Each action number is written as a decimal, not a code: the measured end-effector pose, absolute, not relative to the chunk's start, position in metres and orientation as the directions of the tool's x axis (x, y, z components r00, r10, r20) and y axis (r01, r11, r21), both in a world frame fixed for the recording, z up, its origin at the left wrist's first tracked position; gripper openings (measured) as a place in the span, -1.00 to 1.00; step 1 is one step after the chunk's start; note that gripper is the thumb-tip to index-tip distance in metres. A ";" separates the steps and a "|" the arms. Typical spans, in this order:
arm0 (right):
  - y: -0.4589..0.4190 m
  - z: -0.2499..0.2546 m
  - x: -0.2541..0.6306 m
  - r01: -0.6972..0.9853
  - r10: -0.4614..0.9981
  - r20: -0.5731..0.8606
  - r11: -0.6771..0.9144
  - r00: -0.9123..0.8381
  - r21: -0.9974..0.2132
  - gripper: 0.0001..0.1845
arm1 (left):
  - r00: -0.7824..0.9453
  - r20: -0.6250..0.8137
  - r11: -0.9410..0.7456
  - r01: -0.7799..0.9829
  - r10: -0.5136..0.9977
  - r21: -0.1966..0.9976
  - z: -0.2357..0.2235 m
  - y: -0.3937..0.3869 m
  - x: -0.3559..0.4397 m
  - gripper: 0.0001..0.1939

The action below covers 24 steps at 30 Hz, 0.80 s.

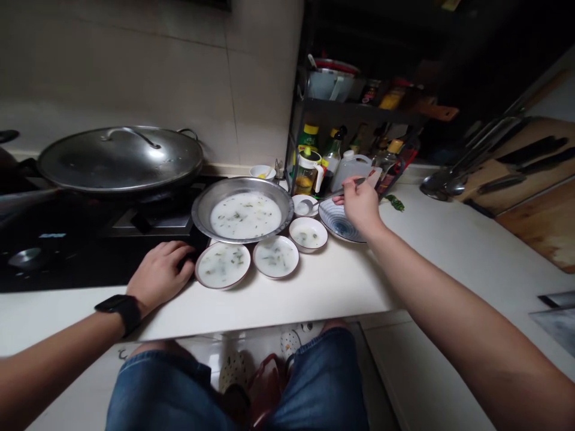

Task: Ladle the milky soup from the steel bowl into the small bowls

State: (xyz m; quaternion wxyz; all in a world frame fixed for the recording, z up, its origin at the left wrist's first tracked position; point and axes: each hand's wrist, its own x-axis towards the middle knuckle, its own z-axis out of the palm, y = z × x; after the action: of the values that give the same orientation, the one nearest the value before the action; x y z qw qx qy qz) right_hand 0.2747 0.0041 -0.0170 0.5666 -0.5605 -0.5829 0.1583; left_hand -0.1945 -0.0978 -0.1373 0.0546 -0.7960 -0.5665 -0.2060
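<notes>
My right hand is closed around the handle of a metal ladle, whose head is over a small white bowl at the back. Beneath that hand sits a blue-patterned bowl. My left hand rests open on the counter by the stove edge, fingers slightly bent, beside a bowl of milky soup with green bits. Two more soup bowls stand to its right, a middle bowl and a smaller bowl. Behind them a wide metal basin holds more of the same soup.
A lidded wok stands on the black stove at left. At the back, a dark rack holds bottles and jars, with an oil jug in front. Knives hang at right. A green leaf lies on the counter.
</notes>
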 end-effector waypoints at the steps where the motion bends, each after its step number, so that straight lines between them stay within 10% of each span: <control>1: -0.001 -0.018 0.273 0.575 0.821 0.549 0.377 0.154 -0.726 -0.76 | 0.277 0.387 -0.352 0.926 0.879 0.135 -0.137 -0.098 -0.194 -0.65; 5: -0.027 -0.009 0.265 0.740 0.678 0.673 0.608 -0.296 -0.287 -0.75 | 0.277 0.384 -0.341 0.934 0.881 0.107 -0.136 -0.099 -0.192 -0.62; 9: -0.042 0.000 0.242 0.677 0.503 0.806 0.713 -0.312 -0.182 -0.73 | 0.271 0.375 -0.332 0.937 0.886 0.109 -0.135 -0.101 -0.190 -0.62; 17: -0.011 -0.033 0.184 0.563 0.690 0.705 0.652 -0.163 -0.508 -0.73 | 0.274 0.386 -0.341 0.933 0.881 0.116 -0.136 -0.101 -0.190 -0.62; 24: 0.007 -0.040 0.176 0.152 0.937 0.210 0.173 0.278 -0.973 -0.87 | 0.259 0.384 -0.332 0.933 0.886 0.137 -0.135 -0.102 -0.187 -0.64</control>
State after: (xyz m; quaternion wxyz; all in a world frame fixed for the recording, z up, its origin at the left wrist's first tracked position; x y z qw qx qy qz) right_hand 0.1764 0.0069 -0.0397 0.5824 -0.5477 -0.4971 0.3371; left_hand -0.1873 -0.1021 -0.1347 0.0591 -0.7911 -0.5750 -0.2000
